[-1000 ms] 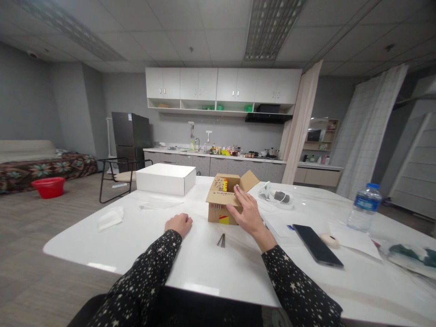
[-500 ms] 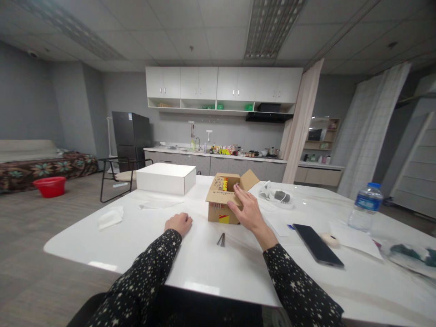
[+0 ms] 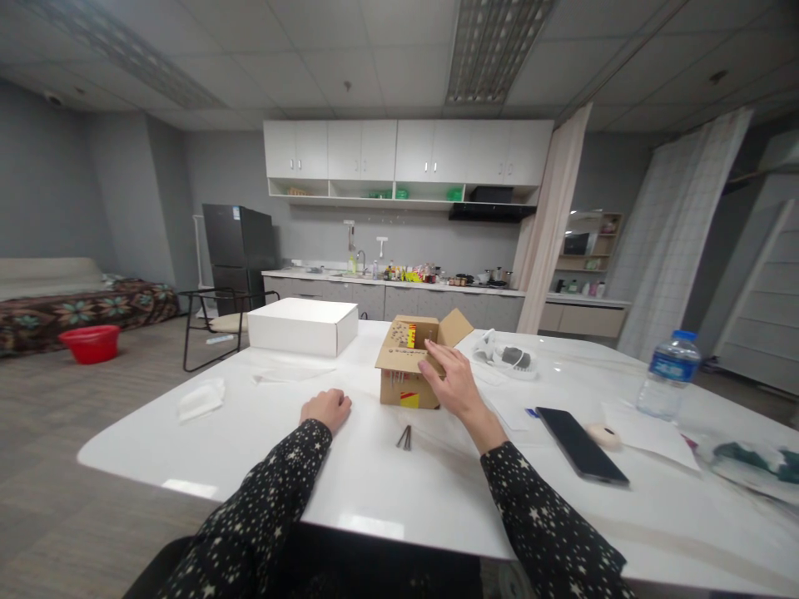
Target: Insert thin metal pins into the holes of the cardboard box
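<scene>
A small brown cardboard box [image 3: 399, 366] with open flaps and red-yellow print stands in the middle of the white table [image 3: 262, 449]. My right hand [image 3: 450, 383] rests against its near right corner, fingers on the front flap. My left hand [image 3: 325, 409] lies curled in a loose fist on the table, left of the box, holding nothing that I can see. A few dark thin nails [image 3: 405, 438] lie on the table just in front of the box, between my hands.
A closed white box [image 3: 303, 326] stands behind at left, with white paper [image 3: 200, 399] near the left edge. A black phone [image 3: 580, 456], a roll of tape [image 3: 602, 435] and a water bottle [image 3: 667, 376] are at right. A cable bundle [image 3: 508, 358] lies behind the box.
My right hand has slid slightly back and down along the box's near right corner. My left hand has stayed put.
</scene>
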The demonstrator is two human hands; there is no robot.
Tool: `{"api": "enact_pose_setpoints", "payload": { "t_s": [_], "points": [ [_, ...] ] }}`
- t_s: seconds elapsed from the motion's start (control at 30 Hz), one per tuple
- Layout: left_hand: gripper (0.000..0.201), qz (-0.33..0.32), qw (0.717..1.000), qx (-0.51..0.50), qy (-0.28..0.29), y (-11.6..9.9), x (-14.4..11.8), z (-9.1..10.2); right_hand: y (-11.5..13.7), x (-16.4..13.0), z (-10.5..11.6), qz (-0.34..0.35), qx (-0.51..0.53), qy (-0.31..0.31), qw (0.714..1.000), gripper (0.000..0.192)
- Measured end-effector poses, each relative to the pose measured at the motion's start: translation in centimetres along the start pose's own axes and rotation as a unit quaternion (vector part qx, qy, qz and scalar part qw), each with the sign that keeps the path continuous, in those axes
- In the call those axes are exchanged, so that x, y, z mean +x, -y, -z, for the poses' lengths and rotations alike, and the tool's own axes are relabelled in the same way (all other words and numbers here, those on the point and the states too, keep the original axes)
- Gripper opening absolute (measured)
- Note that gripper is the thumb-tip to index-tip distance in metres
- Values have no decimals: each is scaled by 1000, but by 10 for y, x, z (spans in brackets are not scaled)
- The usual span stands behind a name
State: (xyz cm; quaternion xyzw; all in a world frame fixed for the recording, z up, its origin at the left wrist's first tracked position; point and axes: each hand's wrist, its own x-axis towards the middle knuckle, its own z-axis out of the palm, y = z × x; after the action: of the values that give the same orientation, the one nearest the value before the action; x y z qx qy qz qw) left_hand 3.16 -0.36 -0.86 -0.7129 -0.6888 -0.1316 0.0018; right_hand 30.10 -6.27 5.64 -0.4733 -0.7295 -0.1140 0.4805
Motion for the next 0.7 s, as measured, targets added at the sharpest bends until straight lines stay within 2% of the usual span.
{"api": "enact_pose_setpoints", "payload": {
  "t_s": [0.7],
  "points": [
    [42, 0, 1000, 3, 4, 3, 0, 2, 5, 1, -2, -1, -15, -16, 1000, 43]
  ]
}}
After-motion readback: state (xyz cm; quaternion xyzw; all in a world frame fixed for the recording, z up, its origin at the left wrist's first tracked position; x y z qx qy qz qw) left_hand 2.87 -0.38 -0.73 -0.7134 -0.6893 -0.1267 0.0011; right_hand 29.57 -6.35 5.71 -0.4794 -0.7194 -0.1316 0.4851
